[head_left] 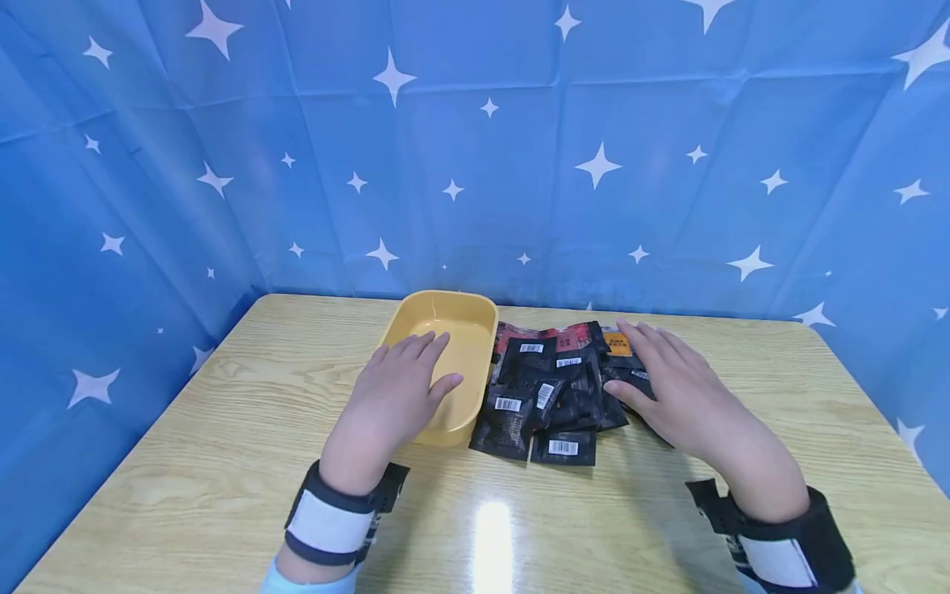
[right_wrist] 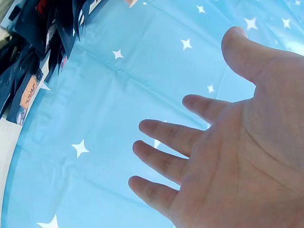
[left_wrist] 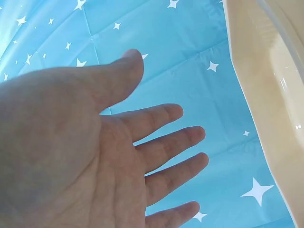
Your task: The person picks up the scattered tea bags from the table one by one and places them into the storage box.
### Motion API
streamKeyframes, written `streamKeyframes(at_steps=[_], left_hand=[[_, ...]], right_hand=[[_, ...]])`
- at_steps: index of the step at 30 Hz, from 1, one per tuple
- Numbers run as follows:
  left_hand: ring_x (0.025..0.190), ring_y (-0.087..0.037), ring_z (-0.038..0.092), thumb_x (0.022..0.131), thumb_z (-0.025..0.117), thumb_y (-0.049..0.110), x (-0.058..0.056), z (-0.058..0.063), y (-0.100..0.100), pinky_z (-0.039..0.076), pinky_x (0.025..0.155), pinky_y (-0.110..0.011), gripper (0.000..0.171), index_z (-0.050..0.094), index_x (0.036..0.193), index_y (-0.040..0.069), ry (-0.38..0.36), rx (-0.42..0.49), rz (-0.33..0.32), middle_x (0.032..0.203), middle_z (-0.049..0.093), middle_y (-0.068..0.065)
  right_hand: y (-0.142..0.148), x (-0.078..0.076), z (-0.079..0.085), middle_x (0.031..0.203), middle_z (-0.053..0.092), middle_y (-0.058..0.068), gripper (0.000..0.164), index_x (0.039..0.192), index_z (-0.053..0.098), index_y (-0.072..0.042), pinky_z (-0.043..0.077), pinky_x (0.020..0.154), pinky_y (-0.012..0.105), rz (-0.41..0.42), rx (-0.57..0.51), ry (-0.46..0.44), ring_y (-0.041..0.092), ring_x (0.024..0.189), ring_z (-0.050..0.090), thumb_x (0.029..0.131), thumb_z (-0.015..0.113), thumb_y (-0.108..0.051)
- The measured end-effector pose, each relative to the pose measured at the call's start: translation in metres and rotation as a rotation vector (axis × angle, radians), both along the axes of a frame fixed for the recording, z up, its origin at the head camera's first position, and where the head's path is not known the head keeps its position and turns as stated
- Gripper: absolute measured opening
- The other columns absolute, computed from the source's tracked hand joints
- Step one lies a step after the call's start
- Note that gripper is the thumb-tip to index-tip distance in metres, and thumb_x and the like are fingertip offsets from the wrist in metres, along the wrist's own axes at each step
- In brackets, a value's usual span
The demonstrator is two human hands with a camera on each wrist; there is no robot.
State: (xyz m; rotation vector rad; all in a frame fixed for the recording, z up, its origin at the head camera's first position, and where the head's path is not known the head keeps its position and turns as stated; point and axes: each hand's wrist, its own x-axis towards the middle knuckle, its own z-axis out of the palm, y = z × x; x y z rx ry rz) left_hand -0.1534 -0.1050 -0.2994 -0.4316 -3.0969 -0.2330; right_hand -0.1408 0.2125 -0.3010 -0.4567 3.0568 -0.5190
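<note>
Left of centre in the head view, the left hand (head_left: 401, 392) was spread and held nothing, seemingly poised above the yellow tray (head_left: 462, 355), hiding part of its near left side. The tray stood just left of the middle, probably kept beside the packets (head_left: 575, 400) so that both lay within reach. The packets were heaped right of the tray, overlapping, so that lower ones were partly covered. Right of centre, the right hand (head_left: 679, 400) was likewise spread, gripping nothing, over the pile's right edge; contact could not be told. The tray looked like smooth, glossy plastic with rounded corners; the packets were flat, crinkled and mostly black, several bearing white barcode labels (head_left: 563, 448); the tabletop (head_left: 185, 462) showed pale wood grain.
</note>
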Motion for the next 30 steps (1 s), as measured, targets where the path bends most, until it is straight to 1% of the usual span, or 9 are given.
streamKeyframes(at_steps=[4, 9, 13, 16, 18, 20, 25, 28, 30], left_hand=[[0.142, -0.034, 0.034, 0.102, 0.049, 0.045, -0.001, 0.001, 0.001, 0.024, 0.116, -0.055, 0.062, 0.038, 0.153, 0.010, -0.012, 0.023, -0.008, 0.153, 0.040, -0.014], [0.142, -0.033, 0.033, 0.102, 0.052, 0.043, 0.000, 0.001, -0.002, 0.026, 0.116, -0.051, 0.061, 0.039, 0.153, 0.011, -0.038, 0.116, -0.067, 0.154, 0.039, -0.013], [0.144, -0.033, 0.030, 0.101, 0.055, 0.038, 0.000, -0.002, -0.018, 0.026, 0.116, -0.053, 0.061, 0.037, 0.153, 0.012, -0.029, 0.231, -0.099, 0.157, 0.034, -0.011], [0.145, -0.036, 0.026, 0.103, 0.053, 0.035, -0.005, -0.006, -0.039, 0.025, 0.114, -0.057, 0.059, 0.036, 0.154, 0.010, 0.006, 0.337, -0.101, 0.160, 0.028, -0.012], [0.146, -0.038, 0.022, 0.104, 0.049, 0.035, -0.011, -0.010, -0.055, 0.023, 0.114, -0.060, 0.059, 0.031, 0.155, 0.009, 0.000, 0.446, -0.082, 0.162, 0.022, -0.014], [0.146, -0.040, 0.017, 0.106, 0.045, 0.035, -0.018, -0.015, -0.071, 0.021, 0.113, -0.062, 0.063, 0.023, 0.157, 0.006, -0.042, 0.604, -0.060, 0.162, 0.014, -0.017], [0.148, -0.038, 0.008, 0.108, 0.031, 0.040, -0.034, -0.037, -0.101, 0.015, 0.117, -0.060, 0.069, -0.002, 0.158, 0.006, -0.222, 1.030, 0.027, 0.163, 0.003, -0.019], [0.150, -0.033, 0.006, 0.108, 0.025, 0.044, -0.042, -0.055, -0.112, 0.011, 0.119, -0.053, 0.069, -0.003, 0.159, 0.006, -0.327, 1.221, 0.059, 0.164, 0.004, -0.017], [0.151, -0.029, 0.004, 0.109, 0.024, 0.043, -0.046, -0.068, -0.118, 0.009, 0.121, -0.048, 0.068, -0.003, 0.158, 0.004, -0.402, 1.375, 0.064, 0.164, 0.003, -0.016]], right_hand=[[0.000, -0.001, 0.002, 0.158, 0.018, 0.028, 0.083, 0.159, 0.017, -0.010, 0.012, 0.111, 0.069, -0.007, 0.016, 0.001, 0.051, 0.143, 0.012, 0.098, 0.057, -0.048], [0.001, -0.002, -0.001, 0.157, 0.021, 0.028, 0.079, 0.158, 0.022, -0.009, 0.014, 0.109, 0.071, 0.003, 0.014, 0.008, 0.052, 0.142, 0.016, 0.098, 0.058, -0.046], [-0.001, -0.005, -0.006, 0.155, 0.026, 0.028, 0.076, 0.157, 0.026, -0.007, 0.018, 0.109, 0.070, 0.018, 0.004, 0.025, 0.052, 0.140, 0.021, 0.098, 0.062, -0.040], [-0.005, -0.008, -0.008, 0.155, 0.028, 0.028, 0.075, 0.156, 0.028, -0.007, 0.020, 0.109, 0.069, 0.024, -0.002, 0.037, 0.050, 0.140, 0.023, 0.097, 0.062, -0.039], [-0.009, -0.011, -0.009, 0.155, 0.029, 0.026, 0.074, 0.155, 0.030, -0.008, 0.021, 0.110, 0.068, 0.032, -0.012, 0.040, 0.049, 0.141, 0.024, 0.097, 0.063, -0.039], [-0.014, -0.012, -0.009, 0.155, 0.029, 0.025, 0.074, 0.155, 0.031, -0.008, 0.021, 0.110, 0.067, 0.042, -0.021, 0.034, 0.048, 0.141, 0.024, 0.097, 0.063, -0.041], [-0.034, -0.016, -0.015, 0.153, 0.036, 0.023, 0.081, 0.154, 0.034, -0.010, 0.027, 0.109, 0.065, 0.102, -0.026, 0.036, 0.046, 0.140, 0.030, 0.091, 0.070, -0.046], [-0.053, -0.019, -0.018, 0.153, 0.037, 0.020, 0.084, 0.153, 0.037, -0.011, 0.030, 0.110, 0.062, 0.135, -0.001, 0.041, 0.042, 0.140, 0.033, 0.087, 0.074, -0.047], [-0.068, -0.021, -0.019, 0.154, 0.037, 0.018, 0.085, 0.153, 0.039, -0.012, 0.029, 0.111, 0.060, 0.154, 0.027, 0.027, 0.039, 0.141, 0.033, 0.085, 0.076, -0.048]])
